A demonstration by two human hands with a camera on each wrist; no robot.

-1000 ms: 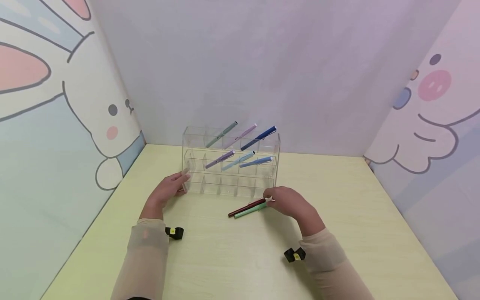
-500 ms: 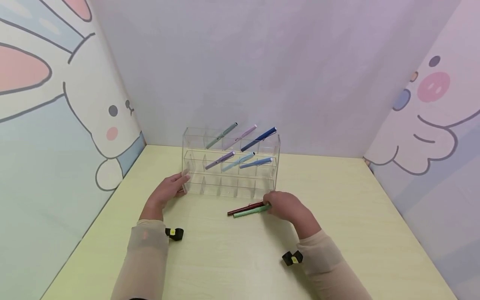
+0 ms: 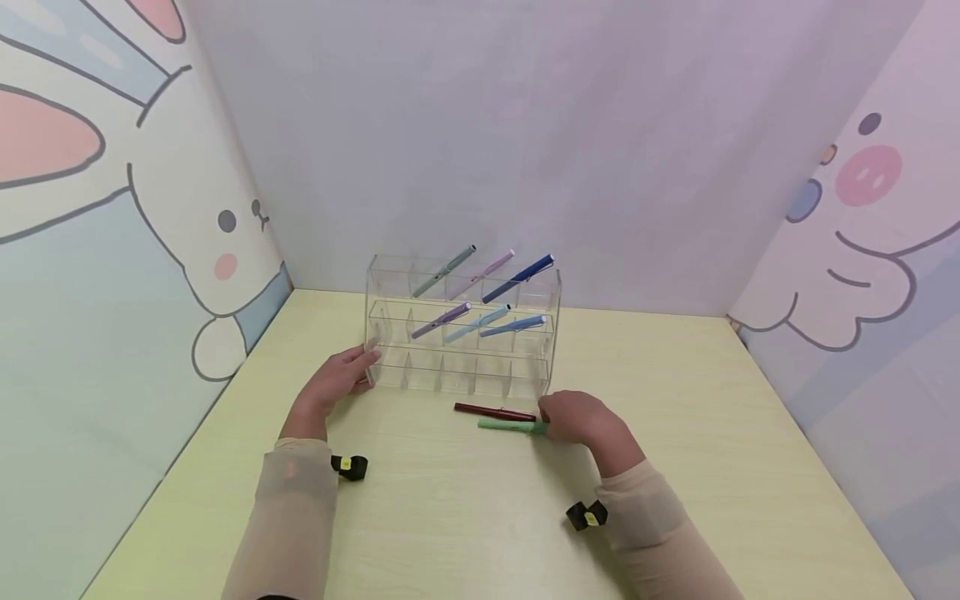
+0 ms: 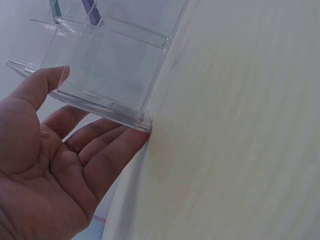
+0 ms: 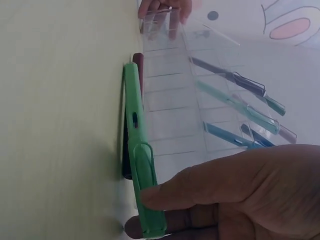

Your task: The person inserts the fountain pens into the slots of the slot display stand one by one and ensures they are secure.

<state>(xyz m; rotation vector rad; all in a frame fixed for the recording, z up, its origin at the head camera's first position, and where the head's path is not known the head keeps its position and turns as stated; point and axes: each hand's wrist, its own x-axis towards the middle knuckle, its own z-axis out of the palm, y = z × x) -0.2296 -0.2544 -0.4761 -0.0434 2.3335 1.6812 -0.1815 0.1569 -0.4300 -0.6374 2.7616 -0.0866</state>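
My left hand [image 3: 337, 379] grips the left side wall of a clear acrylic pen rack [image 3: 457, 360]. In the left wrist view its thumb lies over the wall and its fingers [image 4: 117, 160] reach the bottom edge. My right hand [image 3: 585, 417] pinches a light green pen [image 5: 134, 100] by its clip end, between thumb and fingers. In the head view that pen lies across the front of the rack, its free end pointing left. A dark red pen [image 3: 487, 411] lies on the table just behind it, partly hidden by the green pen in the right wrist view.
Upper tier: grey-green [image 3: 446, 271], lilac [image 3: 482, 275] and dark blue [image 3: 519, 278] pens, tilted. Middle tier: purple [image 3: 441, 320], pale blue [image 3: 477, 323] and blue [image 3: 513, 326] pens. Walls with cartoon drawings flank the pale wooden table [image 3: 450, 517]; a plain wall [image 3: 510, 150] stands behind.
My right hand has moved slightly toward me, now pinching the green pen, which has swung and separated from the red one. The red pen has turned to lie more sideways. My left hand stays put.
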